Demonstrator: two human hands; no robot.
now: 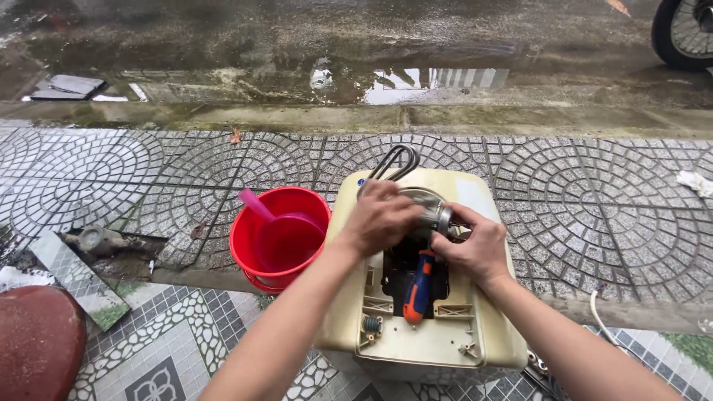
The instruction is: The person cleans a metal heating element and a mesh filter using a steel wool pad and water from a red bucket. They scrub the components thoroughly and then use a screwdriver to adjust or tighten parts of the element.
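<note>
Left hand (pixel 380 217) closed over the top of a round metal flange (pixel 429 210), fingers curled down around its rim. Right hand (pixel 475 245) gripping the same flange from the right side, thumb and fingers wrapped on its edge. Flange sitting at the opening of a cream-coloured water heater casing (pixel 405 341), lying flat on the ground at the centre of the scene. Dark looped heating element (pixel 397 160) sticking out past the flange on the far side. Screwdriver (pixel 418 293) with an orange and blue handle resting in the open recess of the casing, just near of the hands. Red bucket (pixel 264 223) standing just left of the casing, a pink scoop (pixel 286 238) inside it. Patterned paving (pixel 594 200) all around, wet road with a puddle (pixel 416 80) on the far side.
</note>
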